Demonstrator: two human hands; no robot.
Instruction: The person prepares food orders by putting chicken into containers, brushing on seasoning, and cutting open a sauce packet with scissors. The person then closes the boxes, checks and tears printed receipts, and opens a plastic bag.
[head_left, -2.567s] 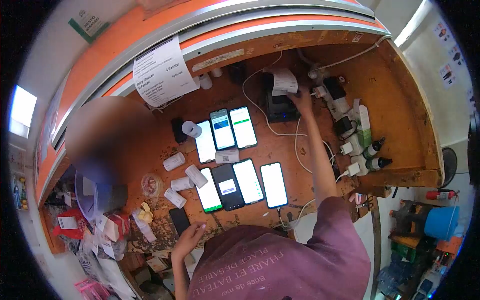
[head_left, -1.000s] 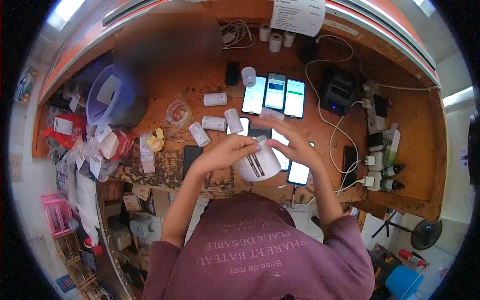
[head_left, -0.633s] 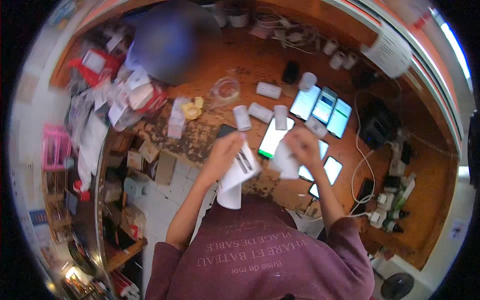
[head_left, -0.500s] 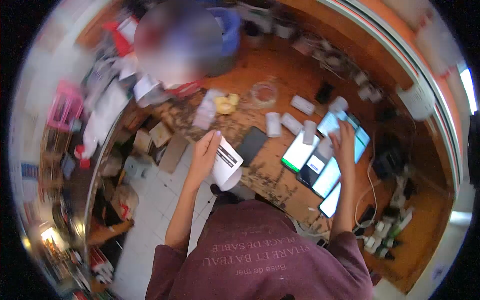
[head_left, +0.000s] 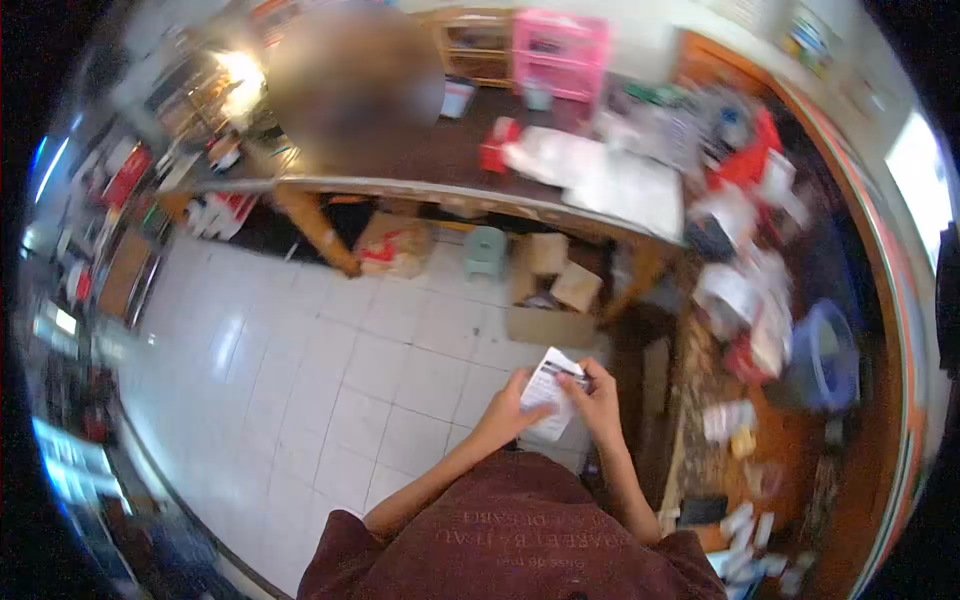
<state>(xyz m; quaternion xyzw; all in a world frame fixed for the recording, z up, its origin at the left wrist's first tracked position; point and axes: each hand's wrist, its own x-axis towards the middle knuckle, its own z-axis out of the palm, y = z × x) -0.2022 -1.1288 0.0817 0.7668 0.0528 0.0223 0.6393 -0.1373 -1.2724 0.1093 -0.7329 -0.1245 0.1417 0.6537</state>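
Observation:
A white printed receipt [head_left: 545, 388], with dark bands and small text, is held in front of my body above the tiled floor. My left hand [head_left: 520, 402] grips its left edge, the thumb lying across the front. On the other side, my right hand [head_left: 598, 402] pinches the paper near its upper right, fingers closed on it. The lower end of the receipt hangs between the two hands. Its text is too small to read.
A wooden counter [head_left: 690, 430] runs along my right, bearing paper rolls and phones [head_left: 740, 565] and a blue bucket [head_left: 822, 355]. Ahead stands a dark table [head_left: 420, 165] with a pink rack [head_left: 560, 55]. Under it are a green stool [head_left: 485, 252] and a cardboard box [head_left: 550, 325].
My view has turned left, away from the counter with the phones. My right hand has left the phones and now holds the receipt together with my left hand.

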